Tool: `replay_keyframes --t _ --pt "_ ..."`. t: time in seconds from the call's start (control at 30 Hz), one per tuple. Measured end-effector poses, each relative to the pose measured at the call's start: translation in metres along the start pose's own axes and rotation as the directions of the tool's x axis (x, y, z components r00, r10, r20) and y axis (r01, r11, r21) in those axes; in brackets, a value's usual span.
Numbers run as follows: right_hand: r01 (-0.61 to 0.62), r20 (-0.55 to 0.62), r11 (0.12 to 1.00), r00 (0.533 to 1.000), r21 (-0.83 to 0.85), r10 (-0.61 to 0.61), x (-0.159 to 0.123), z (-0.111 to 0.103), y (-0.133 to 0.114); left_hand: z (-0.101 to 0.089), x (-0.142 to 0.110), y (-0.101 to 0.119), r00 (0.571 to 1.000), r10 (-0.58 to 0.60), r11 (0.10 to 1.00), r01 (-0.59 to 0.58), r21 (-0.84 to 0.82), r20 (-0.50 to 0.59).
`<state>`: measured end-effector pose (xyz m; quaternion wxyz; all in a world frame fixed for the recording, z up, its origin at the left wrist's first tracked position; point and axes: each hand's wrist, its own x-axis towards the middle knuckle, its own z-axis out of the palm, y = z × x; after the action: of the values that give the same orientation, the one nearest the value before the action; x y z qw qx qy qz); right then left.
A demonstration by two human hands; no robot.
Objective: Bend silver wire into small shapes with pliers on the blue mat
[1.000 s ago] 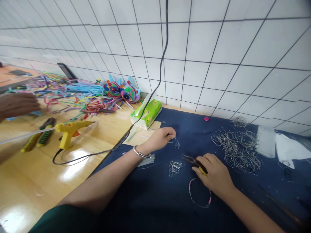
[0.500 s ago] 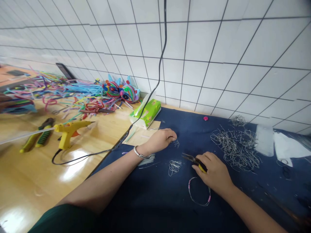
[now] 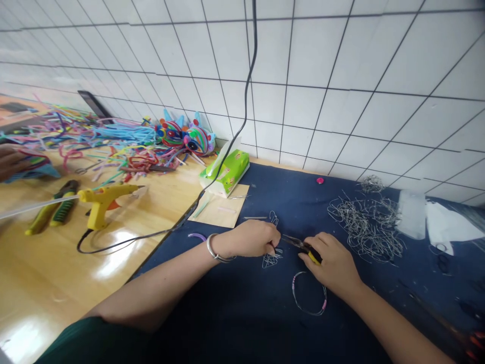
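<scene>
My right hand (image 3: 333, 263) is wrapped around needle-nose pliers (image 3: 297, 243) with black and yellow handles, their jaws pointing left. Just left of the jaw tips, my left hand (image 3: 261, 238), with a silver bangle (image 3: 214, 247) on its wrist, has its fingers pinched together over a small bundle of bent wires (image 3: 271, 261). Whether the fingers grip a wire is hidden. Beyond the knuckles lies a small looped wire piece (image 3: 273, 218) on the dark blue cloth (image 3: 235, 313). A wire ring with pink bands (image 3: 294, 296) rests below the pliers.
A tangled wire heap (image 3: 366, 227) lies to the right, near clear plastic packaging (image 3: 412, 215). Left are a tissue pack (image 3: 229, 174), a yellow glue gun (image 3: 100, 205), green-yellow pliers (image 3: 55, 210) and colourful pipe cleaners (image 3: 125, 134). Another person's hand (image 3: 13, 162) shows far left. A black cable (image 3: 246, 101) hangs down.
My left hand has moved down and toward me, from the small wire piece to above the wire bundle. That piece now lies on the cloth. My right hand with the pliers is almost still.
</scene>
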<state>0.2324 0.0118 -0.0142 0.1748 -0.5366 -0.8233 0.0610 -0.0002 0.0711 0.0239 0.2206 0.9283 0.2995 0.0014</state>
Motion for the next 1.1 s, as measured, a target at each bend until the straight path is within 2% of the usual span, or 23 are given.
replay_keyframes --t 0.13,0.47,0.77,1.1 --pt "-0.002 0.007 1.0 1.0 0.007 0.001 0.0 0.0 0.0 -0.002 0.0 0.002 0.999 0.036 0.998 -0.036 -0.042 0.004" --pt "0.006 0.009 1.0 1.0 0.002 -0.006 0.001 -0.002 0.0 -0.015 -0.005 0.009 1.0 0.028 0.995 -0.026 -0.101 0.011" --pt "0.021 -0.012 1.0 1.0 0.001 -0.021 0.001 0.0 0.001 -0.019 -0.005 0.003 1.0 0.006 0.983 -0.004 -0.184 0.012" --pt "0.021 0.007 1.0 1.0 -0.003 -0.021 0.0 -0.001 0.002 -0.026 -0.007 0.001 0.997 0.067 0.972 -0.056 -0.227 0.041"
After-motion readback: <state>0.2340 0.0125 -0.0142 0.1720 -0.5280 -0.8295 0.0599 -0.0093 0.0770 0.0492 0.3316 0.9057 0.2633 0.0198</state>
